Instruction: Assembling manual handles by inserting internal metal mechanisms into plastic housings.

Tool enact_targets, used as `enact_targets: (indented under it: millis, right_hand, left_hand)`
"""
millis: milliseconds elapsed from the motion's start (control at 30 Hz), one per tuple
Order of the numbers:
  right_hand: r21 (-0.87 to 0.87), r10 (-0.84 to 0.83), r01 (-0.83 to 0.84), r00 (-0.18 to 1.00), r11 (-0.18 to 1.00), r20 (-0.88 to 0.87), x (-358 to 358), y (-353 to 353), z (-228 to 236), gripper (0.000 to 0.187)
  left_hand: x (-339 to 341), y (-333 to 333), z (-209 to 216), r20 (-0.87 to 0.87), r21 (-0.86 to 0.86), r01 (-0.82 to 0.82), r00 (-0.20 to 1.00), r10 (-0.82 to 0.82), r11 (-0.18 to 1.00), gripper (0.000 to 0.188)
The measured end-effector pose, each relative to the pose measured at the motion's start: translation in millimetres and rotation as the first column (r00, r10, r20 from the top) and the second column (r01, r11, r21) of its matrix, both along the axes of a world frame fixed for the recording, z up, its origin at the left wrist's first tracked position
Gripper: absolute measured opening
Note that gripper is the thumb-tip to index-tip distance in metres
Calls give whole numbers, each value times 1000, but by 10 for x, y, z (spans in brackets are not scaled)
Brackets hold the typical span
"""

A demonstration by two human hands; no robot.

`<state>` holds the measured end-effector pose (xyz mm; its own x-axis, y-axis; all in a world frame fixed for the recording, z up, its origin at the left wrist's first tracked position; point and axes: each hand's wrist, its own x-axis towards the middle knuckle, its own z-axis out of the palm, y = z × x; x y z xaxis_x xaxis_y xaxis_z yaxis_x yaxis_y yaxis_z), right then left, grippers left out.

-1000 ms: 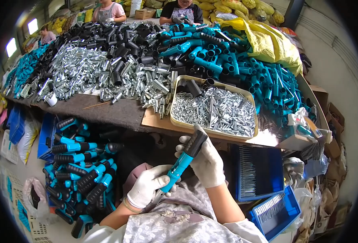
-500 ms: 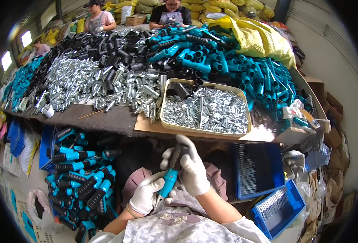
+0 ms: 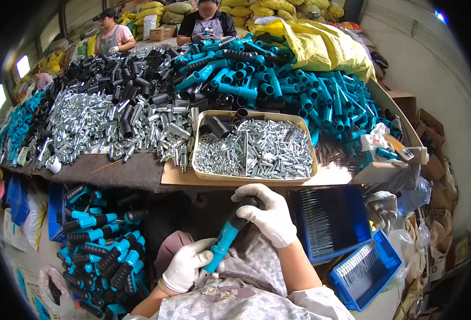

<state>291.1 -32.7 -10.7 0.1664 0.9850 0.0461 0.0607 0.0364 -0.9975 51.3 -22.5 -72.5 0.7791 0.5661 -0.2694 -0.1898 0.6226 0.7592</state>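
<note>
Right now both hands, in white gloves, are closed on one teal-and-black handle (image 3: 229, 234) held over the lap: the left hand (image 3: 186, 265) grips its teal lower end, the right hand (image 3: 267, 213) is clenched round the black upper end. Judging by the piles, the work is well under way but far from over: a blue crate (image 3: 59, 224) at the person's left holds many finished-looking two-colour handles (image 3: 99, 250), while the table (image 3: 134, 173) carries heaps of loose teal sleeves (image 3: 299, 90), black sleeves (image 3: 123, 80) and shiny metal tubes (image 3: 102, 122). A beige tray (image 3: 200, 144) of small metal parts sits at the table's near edge, just above the hands. Blue bins (image 3: 352, 213) of thin pins stand to the right. Two other people work at the far side, before stacked yellow sacks (image 3: 256, 8).
</note>
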Motion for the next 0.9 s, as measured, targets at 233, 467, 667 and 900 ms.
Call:
enact_targets:
  millis: [233,467,667,900]
  right_hand:
    - [305,115,-225,934,925,339,-292,-44,-323,48]
    - [158,431,-677,612,719,663,168,134,64,39]
    - [417,-439,213,64,883,896,815,682,267,37]
    - [455,-493,311,50,834,869,1086,949,64,26]
  left_hand:
    - [94,8,31,24,-121,-120,992,124,985,52]
    - [148,97,-75,-343,787,151,913,221,598,71]
    - [210,96,26,-319,872,145,893,317,468,56]
    - [179,74,-6,-324,888,173,892,313,426,57]
